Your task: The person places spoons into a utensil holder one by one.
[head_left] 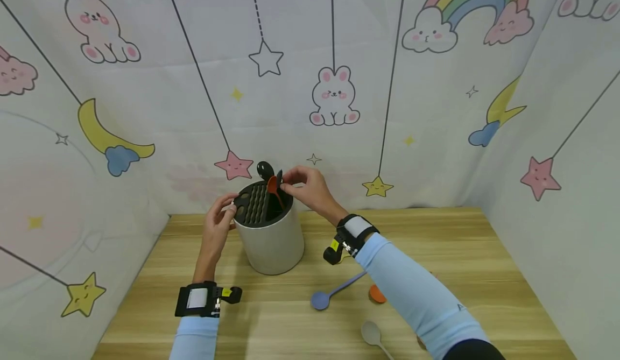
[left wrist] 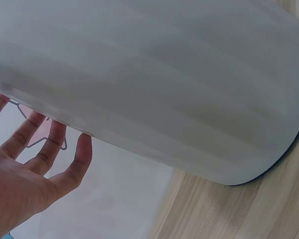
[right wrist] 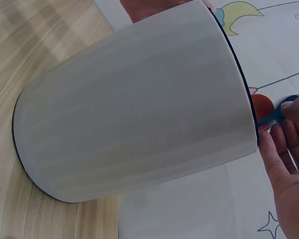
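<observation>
A white cylindrical utensil holder [head_left: 271, 247] with a black slotted top [head_left: 255, 203] stands upright on the wooden table. At its left rim is my left hand [head_left: 219, 223]; in the left wrist view its spread fingers [left wrist: 50, 139] touch the holder's side. Over the right part of the top, my right hand [head_left: 307, 188] pinches a dark blue utensil [right wrist: 280, 113] between thumb and fingers, its lower part hidden in the holder. Beside it an orange spoon [head_left: 273, 184] leans in the same opening. A black spoon [head_left: 265, 170] sticks up at the back.
On the table below my right arm lie a blue-purple spoon [head_left: 321, 300], an orange piece [head_left: 377, 294] and a beige spoon [head_left: 371, 332], partly covered by the sleeve. A patterned white cloth wall [head_left: 290, 134] rises just behind the holder.
</observation>
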`<state>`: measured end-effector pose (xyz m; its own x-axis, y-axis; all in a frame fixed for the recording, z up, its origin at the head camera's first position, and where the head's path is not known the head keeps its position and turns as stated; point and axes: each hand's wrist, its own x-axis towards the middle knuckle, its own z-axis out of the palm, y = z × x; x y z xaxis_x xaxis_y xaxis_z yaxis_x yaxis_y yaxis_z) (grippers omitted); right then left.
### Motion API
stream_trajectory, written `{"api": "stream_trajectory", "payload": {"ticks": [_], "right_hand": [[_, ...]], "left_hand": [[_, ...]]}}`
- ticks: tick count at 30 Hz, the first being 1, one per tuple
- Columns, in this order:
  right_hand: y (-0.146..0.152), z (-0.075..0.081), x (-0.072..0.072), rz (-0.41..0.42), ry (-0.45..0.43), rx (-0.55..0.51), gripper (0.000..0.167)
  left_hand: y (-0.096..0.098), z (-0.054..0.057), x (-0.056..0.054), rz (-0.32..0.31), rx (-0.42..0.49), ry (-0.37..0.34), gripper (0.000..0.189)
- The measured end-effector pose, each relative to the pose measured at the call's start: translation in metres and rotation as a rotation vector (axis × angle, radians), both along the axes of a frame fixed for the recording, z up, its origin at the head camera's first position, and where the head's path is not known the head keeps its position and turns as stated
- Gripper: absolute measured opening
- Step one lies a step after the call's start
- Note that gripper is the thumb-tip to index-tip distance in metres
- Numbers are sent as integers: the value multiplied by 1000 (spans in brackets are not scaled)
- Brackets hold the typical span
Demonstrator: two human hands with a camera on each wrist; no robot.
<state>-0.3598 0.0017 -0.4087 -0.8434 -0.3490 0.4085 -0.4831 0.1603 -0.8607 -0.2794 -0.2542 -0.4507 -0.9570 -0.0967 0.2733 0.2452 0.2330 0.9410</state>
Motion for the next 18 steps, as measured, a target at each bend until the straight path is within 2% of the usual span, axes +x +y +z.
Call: {"api": "stream_trajectory", "payload": {"ticks": [5, 12, 18], "right_hand": [[6, -2, 2, -20, 11, 1, 19], [31, -5, 0, -37, 46, -14, 13], [56, -14, 2, -17, 59, 56, 12]], "left_hand": [[-1, -1, 1, 0, 9, -9, 40], [1, -1, -2, -8, 21, 6, 40], [1, -2, -2, -5, 24, 14, 39]]}}
